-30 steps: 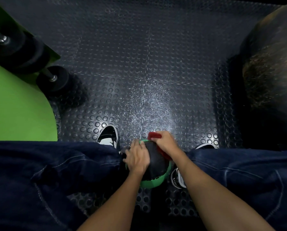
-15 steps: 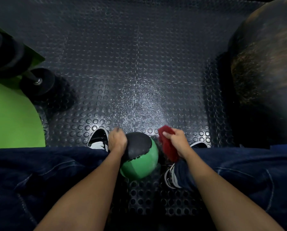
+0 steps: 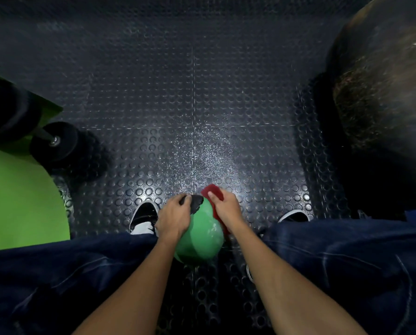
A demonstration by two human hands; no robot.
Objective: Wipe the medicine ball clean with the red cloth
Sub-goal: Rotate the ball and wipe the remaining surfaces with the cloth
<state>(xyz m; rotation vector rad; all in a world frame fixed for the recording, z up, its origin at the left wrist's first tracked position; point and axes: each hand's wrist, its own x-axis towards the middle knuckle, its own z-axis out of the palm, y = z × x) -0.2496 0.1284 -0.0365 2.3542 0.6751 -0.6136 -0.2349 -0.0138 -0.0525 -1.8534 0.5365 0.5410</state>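
The medicine ball (image 3: 201, 235), green with a black patch at its far side, is held between my knees above the studded floor. My left hand (image 3: 174, 217) grips its upper left side, fingers over the black patch. The red cloth (image 3: 214, 193) is pinched in my right hand (image 3: 226, 207), which presses it against the ball's upper right side. Part of the cloth runs down between that hand and the ball. The underside of the ball is hidden.
Black studded rubber floor (image 3: 202, 105) lies ahead, with a dusty pale patch in front of my feet. A dumbbell (image 3: 54, 141) rests on a green platform (image 3: 16, 197) at the left. A large dark exercise ball (image 3: 386, 88) fills the right. My shoes (image 3: 144, 217) and jeans frame the ball.
The ball has been turned, so its green side now faces up and the black patch lies farther away. My right hand has brought the red cloth back against the ball's right side.
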